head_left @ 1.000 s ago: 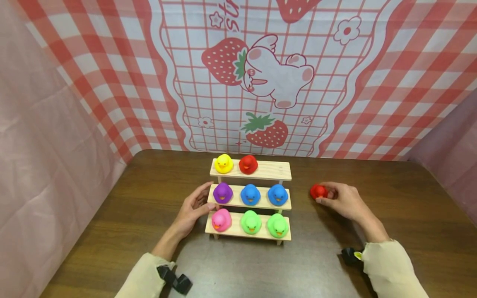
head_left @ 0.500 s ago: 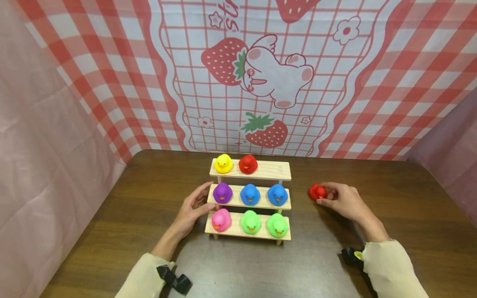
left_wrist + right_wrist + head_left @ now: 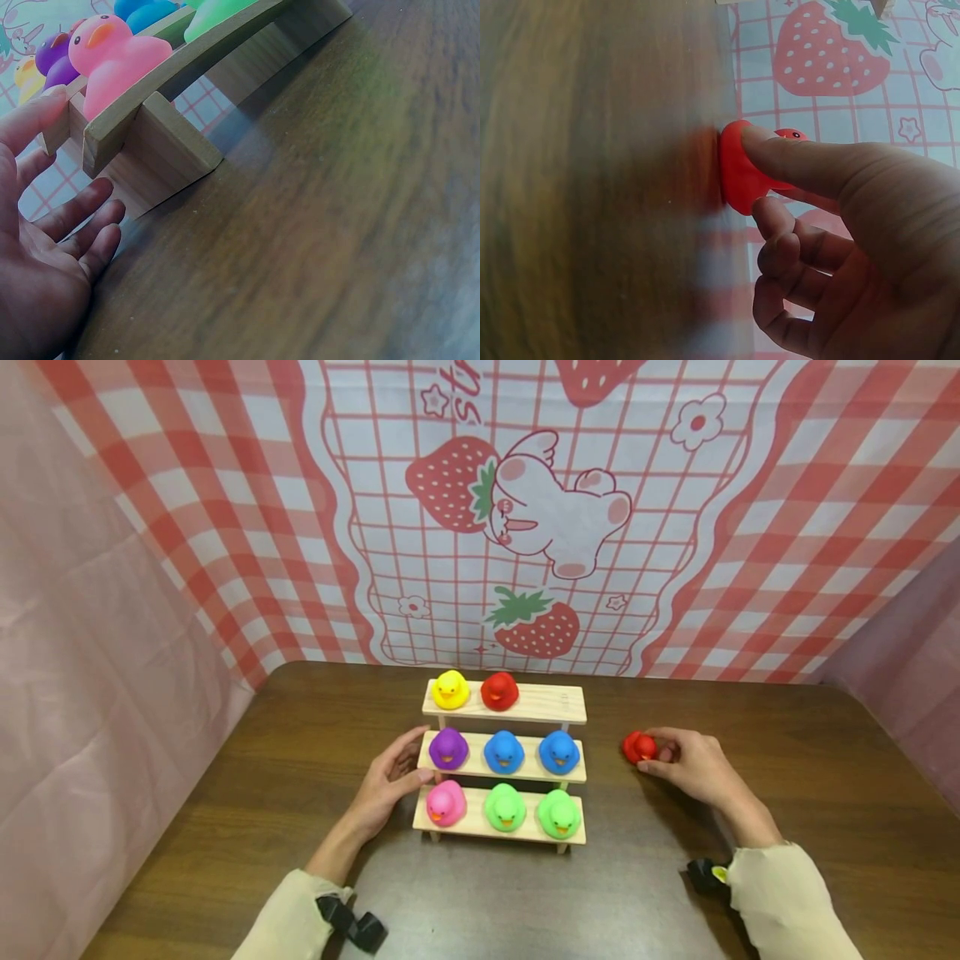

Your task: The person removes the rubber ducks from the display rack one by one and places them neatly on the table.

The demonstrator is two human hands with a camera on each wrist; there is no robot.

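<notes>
A three-tier wooden display stand (image 3: 525,832) carries several rubber ducks. At its left side my left hand (image 3: 384,789) pinches the end of the middle board; in the left wrist view the thumb is at the board's end, the index finger just below, and the other fingers are spread loosely. To the right of the stand, my right hand (image 3: 696,766) pinches a red rubber duck (image 3: 639,747) between thumb and index finger. The right wrist view shows this red duck (image 3: 742,176) with its base down at the tabletop and the remaining fingers curled beside it.
The top board (image 3: 564,703) bears a yellow duck (image 3: 450,691) and another red duck (image 3: 499,692). Purple (image 3: 448,749) and blue ducks (image 3: 504,752) stand on the middle board, pink (image 3: 446,803) and green ducks (image 3: 505,807) below. A checked strawberry cloth (image 3: 300,568) hangs behind the table.
The red duck in my right hand has shifted very slightly left and turned a little from its place one second ago. My left hand and the stand have not moved.
</notes>
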